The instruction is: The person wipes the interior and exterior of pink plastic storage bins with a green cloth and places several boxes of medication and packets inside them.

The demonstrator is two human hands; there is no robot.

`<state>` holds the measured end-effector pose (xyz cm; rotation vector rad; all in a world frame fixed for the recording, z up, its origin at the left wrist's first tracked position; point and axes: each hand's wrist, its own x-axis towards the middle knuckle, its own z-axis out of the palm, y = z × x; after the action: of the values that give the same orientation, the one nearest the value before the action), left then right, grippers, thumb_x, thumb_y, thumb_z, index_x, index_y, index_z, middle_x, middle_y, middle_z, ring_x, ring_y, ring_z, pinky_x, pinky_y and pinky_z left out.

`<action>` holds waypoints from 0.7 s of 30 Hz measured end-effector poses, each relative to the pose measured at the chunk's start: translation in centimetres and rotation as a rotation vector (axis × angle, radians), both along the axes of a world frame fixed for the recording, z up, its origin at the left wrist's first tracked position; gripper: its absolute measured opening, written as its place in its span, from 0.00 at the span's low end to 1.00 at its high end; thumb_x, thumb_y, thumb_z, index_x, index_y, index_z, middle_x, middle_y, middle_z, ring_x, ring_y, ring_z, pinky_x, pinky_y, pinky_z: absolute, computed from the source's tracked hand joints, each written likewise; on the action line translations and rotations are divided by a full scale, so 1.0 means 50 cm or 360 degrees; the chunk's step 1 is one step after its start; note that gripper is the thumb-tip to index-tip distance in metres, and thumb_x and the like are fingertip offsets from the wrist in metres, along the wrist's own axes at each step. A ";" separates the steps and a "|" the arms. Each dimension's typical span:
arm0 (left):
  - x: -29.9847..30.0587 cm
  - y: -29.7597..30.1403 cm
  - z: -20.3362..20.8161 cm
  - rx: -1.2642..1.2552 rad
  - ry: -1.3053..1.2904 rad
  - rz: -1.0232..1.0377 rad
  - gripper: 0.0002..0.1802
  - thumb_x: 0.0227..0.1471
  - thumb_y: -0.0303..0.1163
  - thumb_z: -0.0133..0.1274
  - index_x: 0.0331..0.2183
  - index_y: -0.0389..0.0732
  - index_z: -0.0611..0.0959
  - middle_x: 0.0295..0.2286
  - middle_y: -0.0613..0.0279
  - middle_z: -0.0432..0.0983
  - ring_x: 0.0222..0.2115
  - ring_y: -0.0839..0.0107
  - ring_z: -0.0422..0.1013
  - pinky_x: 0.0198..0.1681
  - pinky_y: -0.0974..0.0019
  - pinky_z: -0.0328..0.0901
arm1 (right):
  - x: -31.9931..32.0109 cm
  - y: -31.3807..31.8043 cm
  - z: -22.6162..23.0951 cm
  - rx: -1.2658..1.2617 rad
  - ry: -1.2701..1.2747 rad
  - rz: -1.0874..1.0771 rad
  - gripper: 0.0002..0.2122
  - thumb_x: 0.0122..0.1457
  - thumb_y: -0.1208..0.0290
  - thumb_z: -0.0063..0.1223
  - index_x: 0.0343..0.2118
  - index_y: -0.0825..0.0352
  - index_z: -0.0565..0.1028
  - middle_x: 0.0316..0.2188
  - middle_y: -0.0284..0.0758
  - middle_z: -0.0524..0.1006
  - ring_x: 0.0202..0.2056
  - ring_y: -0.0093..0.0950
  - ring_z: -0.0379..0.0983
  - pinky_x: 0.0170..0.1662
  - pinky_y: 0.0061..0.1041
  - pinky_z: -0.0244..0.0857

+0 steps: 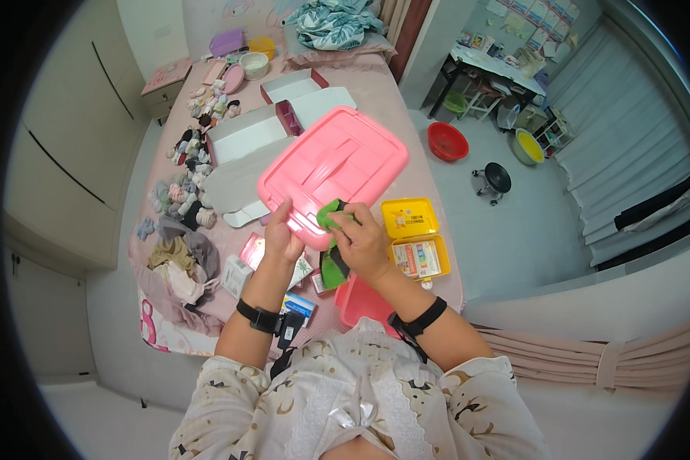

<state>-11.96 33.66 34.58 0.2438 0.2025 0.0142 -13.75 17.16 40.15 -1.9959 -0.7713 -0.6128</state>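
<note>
While the left hand point(282, 234) grips the near edge of a pink plastic lid point(332, 170) held tilted above the bed point(406, 115), the right hand point(363, 244) presses a green cloth point(331, 217) against that same edge. Just right lies an open yellow case point(412, 236); folded socks point(182, 192) line the bed's left side.

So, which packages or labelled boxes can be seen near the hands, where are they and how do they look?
Yellow case: open, right of the right hand; rectangular, colourful card inside.
White carton: left of the left hand, small.
Blue-white packet: beside the left wrist, flat.
Pink lid: held up, rectangular.
</note>
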 end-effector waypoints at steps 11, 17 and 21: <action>-0.023 0.016 -0.009 -0.0081 -0.0086 -0.0134 0.22 0.57 0.30 0.43 0.52 0.31 0.64 0.49 0.48 0.67 0.49 0.56 0.66 0.55 0.53 0.62 | 0.104 -0.062 -0.026 -0.0010 0.0009 -0.0515 0.09 0.49 0.79 0.50 0.34 0.66 0.76 0.33 0.41 0.69 0.32 0.41 0.70 0.36 0.34 0.66; -0.031 0.001 -0.006 0.0168 0.0156 -0.0050 0.23 0.56 0.30 0.44 0.52 0.31 0.65 0.49 0.46 0.67 0.50 0.54 0.66 0.54 0.51 0.62 | -0.012 0.004 -0.059 -0.0077 0.0140 -0.0134 0.08 0.49 0.77 0.51 0.34 0.65 0.76 0.32 0.42 0.70 0.34 0.44 0.70 0.38 0.36 0.65; -0.033 0.019 -0.024 0.0162 -0.0054 -0.0160 0.23 0.57 0.31 0.44 0.52 0.31 0.65 0.50 0.46 0.66 0.51 0.54 0.65 0.56 0.52 0.60 | 0.084 -0.064 -0.042 -0.0175 -0.0114 -0.0605 0.10 0.48 0.79 0.52 0.36 0.64 0.74 0.36 0.40 0.71 0.33 0.42 0.71 0.35 0.36 0.67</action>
<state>-13.60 34.63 33.40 0.3544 0.1557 -0.0711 -9.53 13.98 38.05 -2.2534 -0.4754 -0.8806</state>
